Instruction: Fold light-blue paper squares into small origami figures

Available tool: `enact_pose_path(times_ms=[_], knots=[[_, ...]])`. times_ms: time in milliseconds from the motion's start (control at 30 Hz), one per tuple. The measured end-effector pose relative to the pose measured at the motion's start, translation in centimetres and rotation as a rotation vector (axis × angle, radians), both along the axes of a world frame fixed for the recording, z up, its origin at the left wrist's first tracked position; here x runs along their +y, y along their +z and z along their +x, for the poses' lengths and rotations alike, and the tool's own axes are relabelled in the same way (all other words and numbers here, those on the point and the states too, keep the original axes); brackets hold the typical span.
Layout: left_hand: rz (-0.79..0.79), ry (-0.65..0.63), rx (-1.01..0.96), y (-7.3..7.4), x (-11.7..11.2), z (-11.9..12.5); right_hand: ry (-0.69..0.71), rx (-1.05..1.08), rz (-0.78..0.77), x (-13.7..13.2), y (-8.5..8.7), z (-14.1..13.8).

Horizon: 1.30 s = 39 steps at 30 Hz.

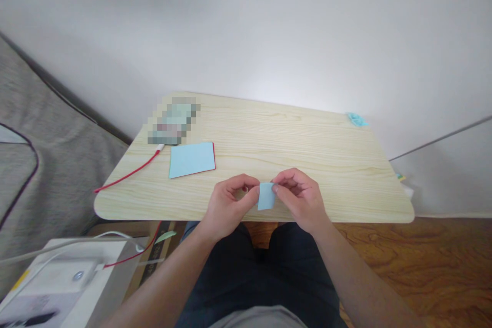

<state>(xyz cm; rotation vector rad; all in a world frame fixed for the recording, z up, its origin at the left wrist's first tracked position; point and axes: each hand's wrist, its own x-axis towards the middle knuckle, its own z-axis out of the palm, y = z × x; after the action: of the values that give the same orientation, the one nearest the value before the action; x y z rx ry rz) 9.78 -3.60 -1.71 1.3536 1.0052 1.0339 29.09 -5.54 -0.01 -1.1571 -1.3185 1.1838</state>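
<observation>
A small piece of light blue paper (266, 198), seemingly folded, is held up between my two hands over the table's front edge. My left hand (232, 200) pinches its left edge between thumb and fingers. At its upper right corner, the thumb and index finger of my right hand (300, 195) close on it. Beyond my left hand, a stack of light blue paper (192, 160) lies flat, with a red edge showing on its right side.
A blurred-out phone-like device (175, 122) lies at the table's back left, plugged into a red cable (132, 173). Crumpled blue paper (357, 119) sits at the back right corner of the wooden table (292, 133). A white box (111, 261) with cables stands lower left.
</observation>
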Motion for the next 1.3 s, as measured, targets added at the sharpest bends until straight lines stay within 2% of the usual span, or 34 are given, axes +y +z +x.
enact_pose_path(times_ms=[400,600,1000,1300], knots=[[0.038,0.021,-0.01,-0.3,0.0,-0.2,0.051,0.035,-0.02,0.0,0.6,0.0],[0.061,0.062,0.01,-0.4,0.0,-0.1,0.142,-0.034,0.018,0.0,0.7,0.2],[0.027,0.075,-0.02,-0.3,0.0,-0.3,0.336,-0.03,-0.097,0.9,2.6,2.2],[0.006,0.041,-0.003,0.0,0.0,-0.2,0.38,-0.194,0.031,1.7,3.2,2.6]])
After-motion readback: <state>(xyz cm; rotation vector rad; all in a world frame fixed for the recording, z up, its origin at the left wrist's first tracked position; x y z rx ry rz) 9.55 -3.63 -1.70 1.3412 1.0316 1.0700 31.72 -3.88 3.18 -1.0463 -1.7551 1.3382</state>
